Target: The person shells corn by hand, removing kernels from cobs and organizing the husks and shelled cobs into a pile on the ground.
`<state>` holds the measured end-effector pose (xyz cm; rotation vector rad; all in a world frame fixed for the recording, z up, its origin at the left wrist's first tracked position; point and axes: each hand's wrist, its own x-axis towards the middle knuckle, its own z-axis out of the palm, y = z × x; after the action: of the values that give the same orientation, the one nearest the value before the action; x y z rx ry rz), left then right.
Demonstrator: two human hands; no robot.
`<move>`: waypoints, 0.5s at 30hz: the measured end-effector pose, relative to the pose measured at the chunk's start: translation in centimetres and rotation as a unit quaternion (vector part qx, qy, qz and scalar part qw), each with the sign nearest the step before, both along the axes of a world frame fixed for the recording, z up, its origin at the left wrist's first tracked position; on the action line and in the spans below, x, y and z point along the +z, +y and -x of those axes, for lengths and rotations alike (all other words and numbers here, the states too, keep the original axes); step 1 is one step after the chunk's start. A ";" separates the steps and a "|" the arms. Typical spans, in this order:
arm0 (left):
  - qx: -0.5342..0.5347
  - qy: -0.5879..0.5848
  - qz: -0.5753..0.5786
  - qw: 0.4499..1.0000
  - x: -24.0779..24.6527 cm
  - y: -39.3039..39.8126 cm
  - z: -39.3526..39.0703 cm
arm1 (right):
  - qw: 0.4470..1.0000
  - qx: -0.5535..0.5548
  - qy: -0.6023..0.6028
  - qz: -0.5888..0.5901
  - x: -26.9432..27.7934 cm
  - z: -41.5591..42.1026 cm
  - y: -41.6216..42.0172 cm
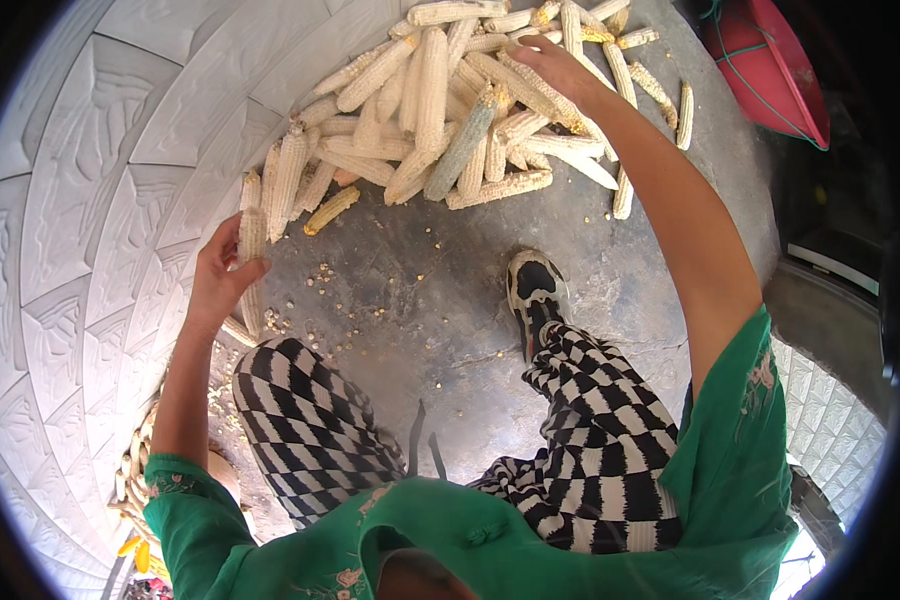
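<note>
My left hand (pixel 223 271) is closed around a pale, stripped corn cob (pixel 252 234) that stands nearly lengthwise beside the wall. At the top of the view, my right hand (pixel 559 69) reaches over a heap of stripped corn cobs (pixel 433 90). Its fingers lie at a long cob (pixel 546 91) with some yellow kernels near one end; whether they grip it is hidden. A grey, mouldy-looking cob (pixel 463 142) lies across the front of the heap. Between the heap and my left hand rests a small yellowish cob (pixel 332 211).
Loose kernels (pixel 322 277) are scattered over the concrete floor (pixel 457 285). White embossed wall panels (pixel 82 165) curve along the left. A red plastic basin (pixel 769 71) with a green cord stands at upper right. More cobs (pixel 131 480) lie behind my left arm. My shoe (pixel 536 289) is near the middle.
</note>
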<state>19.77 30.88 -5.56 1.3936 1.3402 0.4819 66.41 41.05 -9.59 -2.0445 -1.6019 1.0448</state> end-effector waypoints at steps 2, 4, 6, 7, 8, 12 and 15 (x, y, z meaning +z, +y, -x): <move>-0.121 0.026 -0.118 0.985 0.7 3.4 -4.3 | 0.979 0.123 -0.149 0.067 0.2 2.6 1.5; -0.161 0.028 -0.163 0.973 1.5 6.9 -10.9 | 0.948 0.124 -0.287 0.065 -1.5 3.3 1.8; -0.131 -0.097 -0.145 0.976 0.1 10.2 -15.1 | 0.936 0.133 -0.319 0.063 -1.1 4.0 1.9; -0.140 -0.041 -0.171 0.974 -0.8 12.5 -17.1 | 0.934 0.143 -0.321 0.068 -1.0 3.7 2.0; -0.146 0.014 -0.195 0.970 -1.7 14.1 -18.5 | 0.930 0.156 -0.324 0.074 -0.8 3.5 1.9; -0.134 0.203 -0.339 0.909 -5.8 15.5 -20.6 | 0.926 0.178 -0.322 0.086 0.4 4.7 1.4; -0.206 0.252 -0.330 0.886 -5.5 14.9 -21.0 | 0.936 0.170 -0.286 0.116 0.0 3.3 0.7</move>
<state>40.82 45.74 -11.02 2.4408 1.2651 0.2981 63.12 41.75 -9.64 -2.4434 -2.2822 0.8088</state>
